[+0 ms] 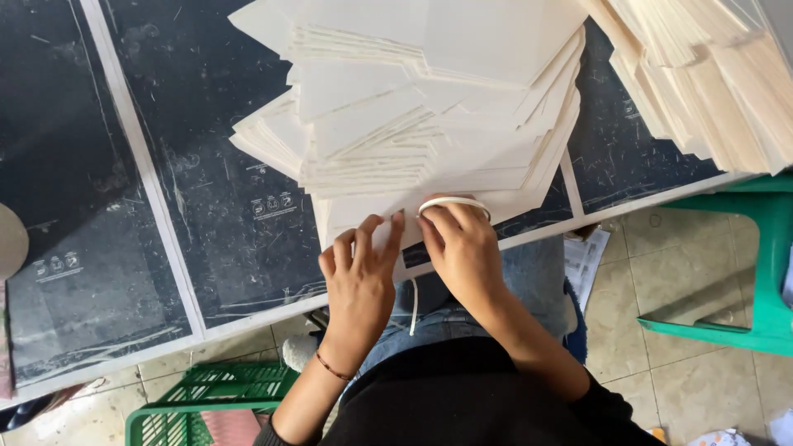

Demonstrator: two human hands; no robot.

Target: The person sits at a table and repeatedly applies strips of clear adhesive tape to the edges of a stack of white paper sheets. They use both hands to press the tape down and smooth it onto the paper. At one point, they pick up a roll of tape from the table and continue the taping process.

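Head view: the left hand point(357, 272) lies flat on the bottom sheet of a tall, fanned stack of cream paper sheets point(413, 116), fingers spread and pressing down, its grip apart and holding nothing. Just beside it at 3 o'clock, the right hand point(462, 248) has its grip clamped on a white strip of tape point(453, 201), which loops in an arc over the fingertips and rests against the near edge of the stack. A loose tail of the strip point(412, 306) hangs below the tabletop edge, between the wrists. The stack sits on a dark tabletop point(182, 165) crossed by pale bands, near its front edge. A second stack of cream sheets point(702, 74) lies at 2 o'clock, well apart. On the tiled floor point(686, 388), a green plastic stool point(760, 272) stands at 4 o'clock and a green crate point(206, 405) at 7 o'clock.

To do this well, I judge the flat hand should keep the sheet from sliding while the strip is laid straight along the edge, with the loop kept taut so that it does not twist or wrinkle.
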